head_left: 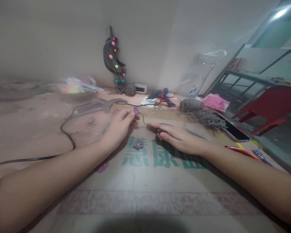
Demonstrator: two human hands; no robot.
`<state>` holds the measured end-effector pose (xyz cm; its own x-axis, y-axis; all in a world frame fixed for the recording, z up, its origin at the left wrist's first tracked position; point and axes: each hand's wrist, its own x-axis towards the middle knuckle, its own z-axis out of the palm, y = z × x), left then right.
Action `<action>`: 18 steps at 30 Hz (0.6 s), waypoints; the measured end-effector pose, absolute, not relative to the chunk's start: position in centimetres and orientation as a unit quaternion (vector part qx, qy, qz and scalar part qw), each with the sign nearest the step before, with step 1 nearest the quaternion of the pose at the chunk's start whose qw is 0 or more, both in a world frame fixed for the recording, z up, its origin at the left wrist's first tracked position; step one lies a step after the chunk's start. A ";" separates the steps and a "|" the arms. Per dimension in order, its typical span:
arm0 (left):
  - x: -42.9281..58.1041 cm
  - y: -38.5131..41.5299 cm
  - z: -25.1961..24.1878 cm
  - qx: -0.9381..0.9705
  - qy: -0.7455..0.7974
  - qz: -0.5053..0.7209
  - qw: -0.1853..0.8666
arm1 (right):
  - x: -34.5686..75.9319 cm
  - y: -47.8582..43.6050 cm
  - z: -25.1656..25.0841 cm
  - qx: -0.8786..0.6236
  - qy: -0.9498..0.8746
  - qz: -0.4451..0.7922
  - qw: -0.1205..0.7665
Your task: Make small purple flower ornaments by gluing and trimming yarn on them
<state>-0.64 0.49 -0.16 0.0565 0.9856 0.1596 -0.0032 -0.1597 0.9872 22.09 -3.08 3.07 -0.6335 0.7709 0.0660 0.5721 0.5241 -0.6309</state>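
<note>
My left hand [120,124] is closed in a pinch on a small purple piece [136,111], held just above a sheet of cardboard [147,181] with green printed characters. My right hand [177,137] lies flat on the cardboard, index finger stretched out toward the left hand, pressing on a thin grey strand [143,119] that runs between the two hands. A small grey and purple flower-shaped piece [138,144] lies on the cardboard between my wrists.
A black cable [68,136] loops across the floor at left. A blue glue gun [161,95], grey yarn [201,113], a phone [234,131], a pink cloth [215,102] and a red-handled tool [240,151] lie nearby. A dark crescent ornament [113,60] leans on the wall. Red chair [274,106] at right.
</note>
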 end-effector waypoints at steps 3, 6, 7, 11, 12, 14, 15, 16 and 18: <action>-0.7 0.5 -0.3 0.551 0.449 0.519 0.475 | 22.7 -2.6 3.2 -0.385 -0.804 0.407 0.197; -0.8 0.4 -0.4 0.549 0.453 0.512 0.480 | 23.2 -2.4 3.3 -0.396 -0.731 0.475 0.289; -0.8 0.4 -0.4 0.551 0.450 0.514 0.479 | 23.3 -2.4 3.3 -0.407 -0.719 0.471 0.308; -0.8 0.3 -0.2 0.557 0.447 0.522 0.466 | 23.1 -2.6 3.1 -0.394 -0.702 0.512 0.299; -0.8 0.3 -0.1 0.557 0.451 0.521 0.463 | 23.0 -2.7 3.2 -0.374 -0.703 0.542 0.269; -0.8 0.3 0.0 0.559 0.455 0.517 0.461 | 22.8 -2.9 3.4 -0.370 -0.708 0.565 0.206; -0.8 0.2 0.0 0.563 0.455 0.516 0.457 | 22.8 -3.0 3.5 -0.391 -0.717 0.543 0.193; -0.9 0.3 0.0 0.571 0.455 0.513 0.451 | 22.8 -3.0 3.6 -0.420 -0.731 0.501 0.197; -0.9 0.3 0.0 0.586 0.457 0.509 0.434 | 23.0 -3.1 3.9 -0.457 -0.757 0.412 0.221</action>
<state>-0.92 0.34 0.01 0.0637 0.9777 0.2000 0.0937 -0.2054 0.9742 23.02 -3.05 3.90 -0.4846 0.8738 -0.0419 0.5100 0.2433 -0.8250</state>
